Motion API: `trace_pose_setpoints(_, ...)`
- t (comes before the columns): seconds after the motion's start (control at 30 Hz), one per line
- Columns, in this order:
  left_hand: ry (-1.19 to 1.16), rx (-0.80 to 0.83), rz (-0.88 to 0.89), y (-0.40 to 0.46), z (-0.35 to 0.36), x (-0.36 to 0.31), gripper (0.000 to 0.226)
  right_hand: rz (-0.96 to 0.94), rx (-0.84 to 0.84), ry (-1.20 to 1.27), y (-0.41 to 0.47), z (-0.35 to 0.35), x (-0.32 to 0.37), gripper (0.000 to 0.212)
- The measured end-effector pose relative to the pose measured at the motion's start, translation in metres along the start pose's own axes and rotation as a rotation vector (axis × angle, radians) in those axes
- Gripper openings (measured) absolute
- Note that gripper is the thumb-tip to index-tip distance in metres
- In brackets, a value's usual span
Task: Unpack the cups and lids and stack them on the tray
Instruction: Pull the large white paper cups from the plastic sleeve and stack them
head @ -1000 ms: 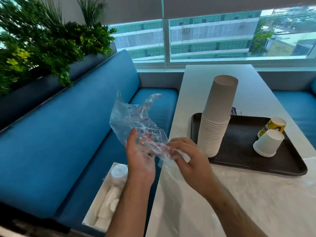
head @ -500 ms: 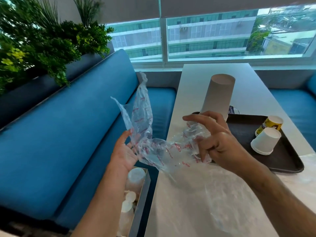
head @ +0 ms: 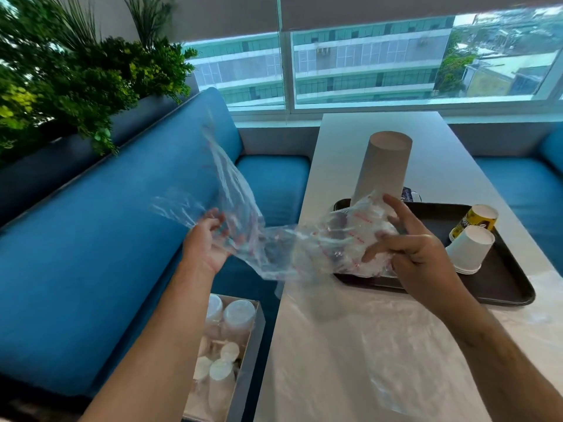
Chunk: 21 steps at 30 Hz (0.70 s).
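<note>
Holding an empty clear plastic sleeve (head: 274, 248) stretched across the middle of the frame, we've got our hands apart with one end of it in each: the left hand (head: 205, 243) at centre-left has its fingers curled round one end, and the right hand (head: 408, 248) at centre-right pinches the bunched-up other end, thumb and a couple of fingers into the crinkle. As far as progress goes, we'd say one batch is done, since the tall stack of white paper cups (head: 380, 175) already stands upside down on the dark tray (head: 502, 287) at right of centre, just behind our right hand. A couple of loose cups lie tipped over on the tray's right side too, a white paper cup (head: 469, 249) and a yellow cup (head: 476, 220). What's left looks like plenty: the open box (head: 227, 357) at the bottom centre, sitting on the blue bench (head: 91, 254), holds more wrapped stacks, cups or lids, hard to tell. Another flat clear plastic bag (head: 411, 354) lies on the white table (head: 350, 376) at lower right. So this wrapper probably wants ditching, then it's on to the box.
</note>
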State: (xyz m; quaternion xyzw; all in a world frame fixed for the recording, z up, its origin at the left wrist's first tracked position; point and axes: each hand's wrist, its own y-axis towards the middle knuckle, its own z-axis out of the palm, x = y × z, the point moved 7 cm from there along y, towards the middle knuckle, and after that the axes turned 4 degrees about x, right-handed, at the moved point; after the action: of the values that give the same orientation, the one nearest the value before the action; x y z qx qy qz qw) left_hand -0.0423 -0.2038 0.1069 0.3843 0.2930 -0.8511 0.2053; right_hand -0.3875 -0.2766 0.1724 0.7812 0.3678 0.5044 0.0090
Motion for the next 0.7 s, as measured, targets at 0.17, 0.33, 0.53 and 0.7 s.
trace_pose_setpoints(0.17,-0.191,0.022,0.079,0.006,-0.006,-0.017,0.027,0.345,0.078,0.581,-0.008,0.002,-0.023,0.058)
trace_pose_setpoints(0.33,-0.253,0.044,0.093,0.003,-0.006,-0.020,0.027,0.519,0.021,1.200,-0.012,0.015,-0.035,0.037)
trace_pose_setpoints(0.53,-0.266,0.072,0.106,0.004,-0.011,-0.021,0.021,0.438,-0.138,1.065,0.000,0.006,-0.043,0.039)
trace_pose_setpoints(0.7,-0.190,0.076,0.162,0.003,-0.026,-0.040,0.004,0.427,0.090,1.004,0.001,-0.002,-0.041,0.074)
